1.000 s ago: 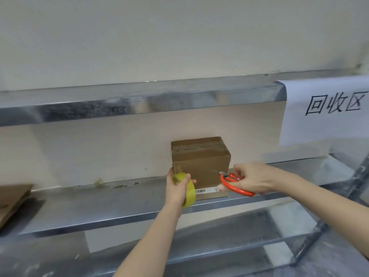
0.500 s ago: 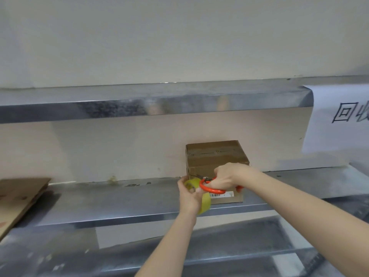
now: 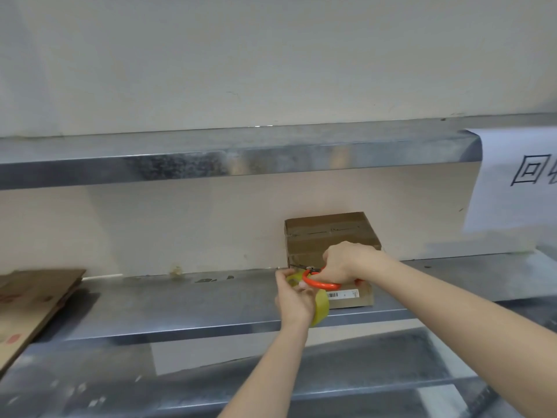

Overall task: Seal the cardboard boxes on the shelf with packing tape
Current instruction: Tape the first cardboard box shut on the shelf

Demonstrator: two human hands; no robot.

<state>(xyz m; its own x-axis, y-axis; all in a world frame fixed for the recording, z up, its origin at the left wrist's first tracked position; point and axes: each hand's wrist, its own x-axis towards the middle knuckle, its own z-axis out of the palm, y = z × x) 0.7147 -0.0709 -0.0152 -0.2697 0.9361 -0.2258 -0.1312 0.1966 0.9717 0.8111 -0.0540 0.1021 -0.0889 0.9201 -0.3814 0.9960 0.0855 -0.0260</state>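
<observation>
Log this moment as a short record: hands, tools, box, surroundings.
left hand: holds the tape roll at the box's lower left front
right hand: grips the scissors by orange handles; blades not clearly visible
cardboard box: closed, at the back of the middle shelf; barcode label on front
flattened cardboard: at that shelf's left end
paper sign: hangs from the upper shelf, at right

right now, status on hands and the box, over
Left hand grips tape roll. Right hand holds orange scissors at cardboard box front, on shelf. Flattened cardboard far left, not in the way.
</observation>
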